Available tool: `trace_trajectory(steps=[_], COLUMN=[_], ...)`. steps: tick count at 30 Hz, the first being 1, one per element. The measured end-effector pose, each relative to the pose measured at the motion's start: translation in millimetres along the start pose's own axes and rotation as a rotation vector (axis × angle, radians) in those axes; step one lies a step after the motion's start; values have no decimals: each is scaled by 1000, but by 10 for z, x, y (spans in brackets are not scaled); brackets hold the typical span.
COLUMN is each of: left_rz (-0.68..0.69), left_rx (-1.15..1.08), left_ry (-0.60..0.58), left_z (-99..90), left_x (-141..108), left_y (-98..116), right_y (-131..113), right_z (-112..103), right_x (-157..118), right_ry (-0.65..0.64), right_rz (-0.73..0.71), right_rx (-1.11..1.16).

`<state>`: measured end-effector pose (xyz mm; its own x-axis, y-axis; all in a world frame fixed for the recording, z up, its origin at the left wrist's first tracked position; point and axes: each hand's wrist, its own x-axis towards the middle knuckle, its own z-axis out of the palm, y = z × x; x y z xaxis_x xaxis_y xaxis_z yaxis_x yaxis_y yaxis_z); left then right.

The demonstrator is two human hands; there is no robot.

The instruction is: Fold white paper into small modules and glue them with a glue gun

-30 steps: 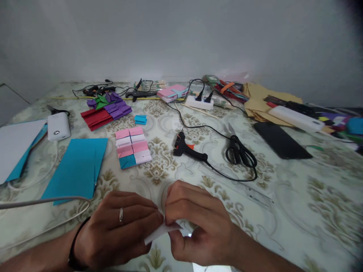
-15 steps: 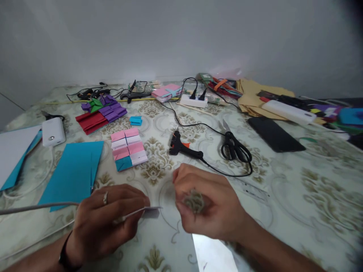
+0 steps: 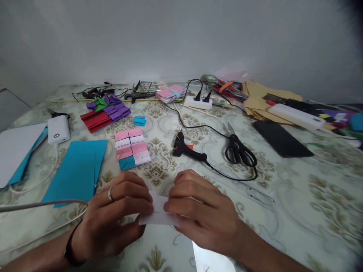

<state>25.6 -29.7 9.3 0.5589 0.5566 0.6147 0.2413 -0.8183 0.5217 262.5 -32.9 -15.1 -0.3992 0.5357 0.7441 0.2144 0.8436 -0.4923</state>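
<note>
A small piece of white paper (image 3: 159, 215) is stretched between my two hands above the patterned tablecloth. My left hand (image 3: 120, 207), with a ring and a dark wristband, pinches its left side. Its right side is pinched by my right hand (image 3: 200, 211); the fingers cover both ends of the paper. Just beyond my hands lie folded pink, white and blue paper pieces (image 3: 132, 148) set in a block. A black glue gun (image 3: 187, 148) rests farther on, to the right of them. Partly under my right forearm is a white paper strip (image 3: 211, 258).
Blue paper sheets (image 3: 75, 170) and a white power bank (image 3: 58, 129) lie at the left. Black scissors (image 3: 239, 149), a clear ruler (image 3: 259, 194) and a dark phone (image 3: 282, 138) are at the right. Cords run from a white power strip (image 3: 198, 102) at the back.
My right hand has moved left and turned, and now grips the paper that my left hand alone held before. The paper now lies flatter between both hands. The view has shifted slightly.
</note>
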Motion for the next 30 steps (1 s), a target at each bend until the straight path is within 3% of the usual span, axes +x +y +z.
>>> trace_trajectory(steps=[5, 14, 24, 30], left_rz=[-22, -26, -167, -254], left_rx=[-30, -82, -250, -278], left_ry=[-58, -57, -70, -86], left_z=[45, 135, 109, -5], left_x=[-55, -30, -72, -54], left_y=[-13, 53, 36, -24], right_y=[-32, -113, -129, -98], right_z=[56, 142, 165, 49], right_x=[-2, -23, -47, 14], right_ry=[6, -48, -21, 14], right_rz=[-2, 6, 34, 144], right_rx=[-19, -17, 80, 159])
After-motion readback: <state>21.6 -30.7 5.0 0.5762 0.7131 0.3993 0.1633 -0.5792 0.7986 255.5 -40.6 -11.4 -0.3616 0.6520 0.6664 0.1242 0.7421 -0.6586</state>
